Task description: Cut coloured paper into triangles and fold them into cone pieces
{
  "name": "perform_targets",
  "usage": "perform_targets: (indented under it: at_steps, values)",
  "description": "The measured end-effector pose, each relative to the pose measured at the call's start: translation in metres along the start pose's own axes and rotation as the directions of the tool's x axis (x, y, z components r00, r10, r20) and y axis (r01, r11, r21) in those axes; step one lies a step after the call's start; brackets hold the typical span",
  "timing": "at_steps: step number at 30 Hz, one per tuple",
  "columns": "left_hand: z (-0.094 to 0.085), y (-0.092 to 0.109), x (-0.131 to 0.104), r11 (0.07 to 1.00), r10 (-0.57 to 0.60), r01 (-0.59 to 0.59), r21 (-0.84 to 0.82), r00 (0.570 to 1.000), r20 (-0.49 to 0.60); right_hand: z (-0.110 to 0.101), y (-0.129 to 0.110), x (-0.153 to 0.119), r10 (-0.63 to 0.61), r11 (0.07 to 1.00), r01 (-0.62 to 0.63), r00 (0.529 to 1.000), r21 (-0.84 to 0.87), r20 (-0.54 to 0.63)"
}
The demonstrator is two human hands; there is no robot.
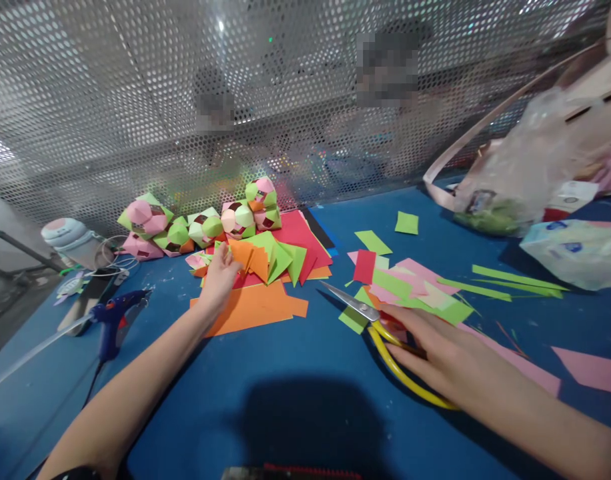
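My left hand (222, 275) reaches to the left end of a fanned row of orange and green paper pieces (280, 259). Its fingers are pinched together at the row's edge; what is between them is too small to tell. Under the row lie orange sheets (255, 308) and a red sheet (298, 230). On the right, my right hand (420, 337) is closed on yellow-handled scissors (363, 309), whose blades point to the upper left and look closed. Green, pink and red paper scraps (398, 283) lie beyond and beside this hand.
Folded paper balls (238, 220) stand along the back left. A blue glue gun (116, 323) with its cord and a white cup (70, 240) are at the left. Plastic bags (515, 167) sit at the back right, before a perforated metal panel (295, 80).
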State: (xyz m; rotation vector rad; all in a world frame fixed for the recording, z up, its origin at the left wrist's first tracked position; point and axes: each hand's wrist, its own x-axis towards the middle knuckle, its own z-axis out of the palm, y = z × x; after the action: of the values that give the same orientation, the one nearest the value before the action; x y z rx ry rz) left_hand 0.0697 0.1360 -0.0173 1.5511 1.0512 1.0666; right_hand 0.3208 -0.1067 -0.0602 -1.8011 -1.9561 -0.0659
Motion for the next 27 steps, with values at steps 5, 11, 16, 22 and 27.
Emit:
perform_targets:
  at_steps: [5, 11, 16, 22, 27]
  values:
    - [-0.009, 0.005, -0.007, 0.955, 0.162, -0.162, 0.249, 0.987, 0.022, 0.006, -0.007, 0.005, -0.088, 0.994, 0.087, 0.996, -0.068, -0.014]
    - [-0.004, 0.017, -0.045, 0.694, 0.191, -0.481, 0.536, 0.840, 0.507, 0.009, -0.023, 0.014, -0.161, 0.980, 0.167, 0.985, -0.105, 0.064]
    - [0.011, 0.012, -0.059, 0.378, 0.083, -0.743, 0.552, 0.621, 0.779, 0.002, -0.013, 0.011, -0.144, 0.985, 0.147, 0.989, -0.096, 0.031]
    - [0.026, 0.018, -0.039, 0.327, -0.060, -0.730, 0.600, 0.618, 0.784, -0.008, -0.004, 0.009, -0.056, 0.997, 0.056, 0.998, -0.057, -0.005]
    - [0.025, 0.027, -0.031, 0.376, -0.091, -0.729, 0.573, 0.586, 0.805, -0.016, 0.002, 0.010, -0.014, 0.999, 0.012, 0.998, -0.037, -0.060]
